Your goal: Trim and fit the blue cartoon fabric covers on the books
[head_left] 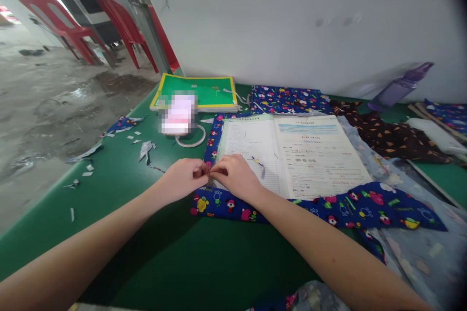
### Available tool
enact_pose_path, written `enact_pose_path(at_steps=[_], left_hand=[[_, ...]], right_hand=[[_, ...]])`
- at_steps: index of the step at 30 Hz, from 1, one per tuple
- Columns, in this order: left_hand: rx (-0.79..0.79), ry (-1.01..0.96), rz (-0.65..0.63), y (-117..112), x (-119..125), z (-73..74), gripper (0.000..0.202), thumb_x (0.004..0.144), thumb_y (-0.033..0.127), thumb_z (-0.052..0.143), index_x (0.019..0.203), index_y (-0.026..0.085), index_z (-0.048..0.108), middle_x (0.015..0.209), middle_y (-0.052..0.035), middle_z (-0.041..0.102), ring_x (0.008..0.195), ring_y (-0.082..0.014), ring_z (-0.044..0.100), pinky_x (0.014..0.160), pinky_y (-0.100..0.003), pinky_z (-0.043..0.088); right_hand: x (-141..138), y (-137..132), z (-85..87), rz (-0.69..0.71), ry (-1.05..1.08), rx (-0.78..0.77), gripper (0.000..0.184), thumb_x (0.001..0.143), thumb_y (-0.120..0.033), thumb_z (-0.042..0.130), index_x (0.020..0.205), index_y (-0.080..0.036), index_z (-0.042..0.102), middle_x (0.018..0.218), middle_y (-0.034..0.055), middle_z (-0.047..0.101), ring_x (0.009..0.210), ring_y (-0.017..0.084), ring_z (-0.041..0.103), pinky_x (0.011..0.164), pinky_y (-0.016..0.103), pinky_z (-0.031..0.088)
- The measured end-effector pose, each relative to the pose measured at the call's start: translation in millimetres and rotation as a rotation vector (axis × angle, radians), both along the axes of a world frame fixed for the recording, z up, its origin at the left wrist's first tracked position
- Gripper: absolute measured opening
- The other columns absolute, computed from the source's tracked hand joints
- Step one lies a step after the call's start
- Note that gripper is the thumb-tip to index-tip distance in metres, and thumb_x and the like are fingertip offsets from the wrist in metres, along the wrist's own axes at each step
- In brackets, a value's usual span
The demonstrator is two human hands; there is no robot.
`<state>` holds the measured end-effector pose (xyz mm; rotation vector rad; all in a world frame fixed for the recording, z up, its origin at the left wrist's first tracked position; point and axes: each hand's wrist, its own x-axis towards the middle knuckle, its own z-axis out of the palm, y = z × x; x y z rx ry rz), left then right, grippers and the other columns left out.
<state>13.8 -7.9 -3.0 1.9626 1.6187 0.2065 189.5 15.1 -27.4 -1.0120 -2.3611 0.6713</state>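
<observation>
Carefully, two hands pinch together beside an open workbook (321, 155) lying on blue cartoon-print cloth (226, 209).

The left hand (188, 175) and right hand (237, 175) meet near the page's lower-left corner, thumbs and forefingers closed; whether cloth or something finer sits between the fingertips, I cannot tell. The cloth shows along the workbook's left and lower edges on the green table (156, 257). Working well here probably means small, firm pinches, cloth edge flat and square to the pages, wrists off the paper. The cloth's pale lettering seems to begin "Love"; the page headings look Chinese, too small to read, like the print on the green-and-yellow book (215, 90).
</observation>
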Motion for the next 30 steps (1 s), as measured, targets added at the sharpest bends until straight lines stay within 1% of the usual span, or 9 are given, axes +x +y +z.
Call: enact_pose_path(at_steps=[7, 10, 13, 16, 19, 30], left_hand=[[-0.014, -0.005, -0.025, 2.3, -1.9, 1.1, 0.018, 0.075, 0.033, 0.05, 0.074, 0.017, 0.058, 0.053, 0.0044, 0.05, 0.051, -0.0111, 0.045, 0.049, -0.023, 0.028], [-0.01, -0.007, -0.046, 2.5, -3.4, -0.8, 0.017, 0.075, 0.033, 0.049, 0.074, 0.017, 0.057, 0.053, 0.0048, 0.048, 0.05, -0.0109, 0.043, 0.049, -0.023, 0.027], [0.011, -0.007, -0.055, 1.9, -4.7, -3.3, 0.018, 0.076, 0.032, 0.049, 0.078, 0.018, 0.058, 0.055, 0.0045, 0.05, 0.052, -0.0112, 0.044, 0.049, -0.023, 0.028], [0.021, -0.009, -0.051, 1.4, -5.0, -4.3, 0.018, 0.076, 0.032, 0.048, 0.08, 0.018, 0.058, 0.057, 0.0036, 0.053, 0.054, -0.012, 0.047, 0.051, -0.023, 0.03], [0.017, 0.002, -0.038, 1.5, -4.1, -3.3, 0.017, 0.075, 0.031, 0.049, 0.078, 0.018, 0.058, 0.056, 0.0037, 0.053, 0.054, -0.0122, 0.048, 0.051, -0.023, 0.03], [0.064, 0.013, -0.006, -0.8, 0.9, -3.0, 0.013, 0.073, 0.028, 0.049, 0.074, 0.018, 0.057, 0.058, 0.0032, 0.055, 0.054, -0.0118, 0.05, 0.051, -0.022, 0.031]], right_hand=[[1.4, 1.0, 1.0, 0.028, -0.005, -0.009, 0.016, 0.087, -0.027, 0.056, 0.082, -0.023, 0.071, 0.086, 0.0, 0.068, 0.08, 0.013, 0.057, 0.083, 0.031, 0.035], [1.2, 1.7, 1.5, 0.04, 0.002, -0.02, 0.015, 0.086, -0.028, 0.057, 0.08, -0.023, 0.071, 0.086, -0.0006, 0.068, 0.08, 0.013, 0.058, 0.083, 0.031, 0.034], [0.9, 1.8, 1.3, 0.047, 0.014, -0.028, 0.014, 0.084, -0.027, 0.058, 0.079, -0.023, 0.07, 0.083, -0.0016, 0.068, 0.078, 0.012, 0.057, 0.083, 0.03, 0.034], [0.8, 1.1, 0.9, 0.037, 0.011, -0.025, 0.013, 0.082, -0.025, 0.058, 0.076, -0.023, 0.069, 0.08, -0.0022, 0.067, 0.076, 0.011, 0.057, 0.084, 0.031, 0.033], [0.4, 0.4, 1.1, 0.025, 0.005, -0.024, 0.012, 0.079, -0.024, 0.058, 0.073, -0.022, 0.068, 0.077, -0.0021, 0.065, 0.072, 0.011, 0.055, 0.085, 0.031, 0.033], [-5.9, -1.8, -0.9, -0.039, 0.021, -0.013, 0.009, 0.073, -0.025, 0.058, 0.067, -0.02, 0.062, 0.073, -0.0024, 0.061, 0.066, 0.01, 0.051, 0.079, 0.031, 0.032]])
